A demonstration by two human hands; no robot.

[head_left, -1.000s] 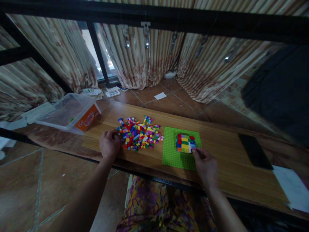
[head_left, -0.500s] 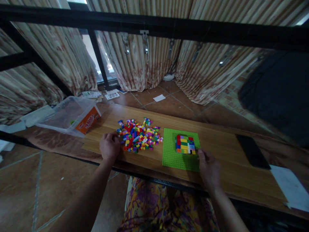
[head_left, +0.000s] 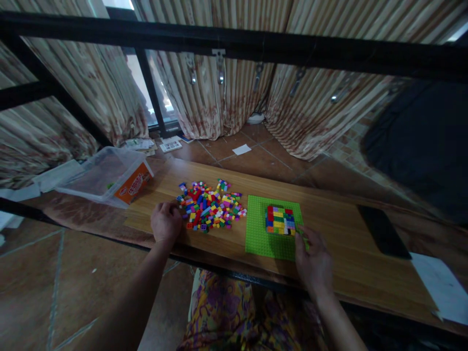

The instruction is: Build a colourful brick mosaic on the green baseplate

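Observation:
My left hand (head_left: 166, 223) rests on the table with its fingers curled in, at the left edge of a pile of loose toy bricks (head_left: 212, 204). Whatever it may hold is hidden. On the right, a green baseplate (head_left: 256, 239) carries a low, roughly square block of coloured building bricks (head_left: 280, 220). My right hand (head_left: 315, 256) reaches over the plate's right edge, thumb and forefinger drawn close together at the block's near right corner. Anything between those fingertips is too small to make out.
A clear plastic bin (head_left: 98, 170) with an orange label stands at the table's left end. On the right lie a black phone-like slab (head_left: 383, 231) and a white sheet (head_left: 440, 285). The wooden table (head_left: 219, 243) has a dark front edge.
My right hand has shifted slightly left, its thumb now over the plate's right edge beside the brick block. My left hand has stayed beside the pile.

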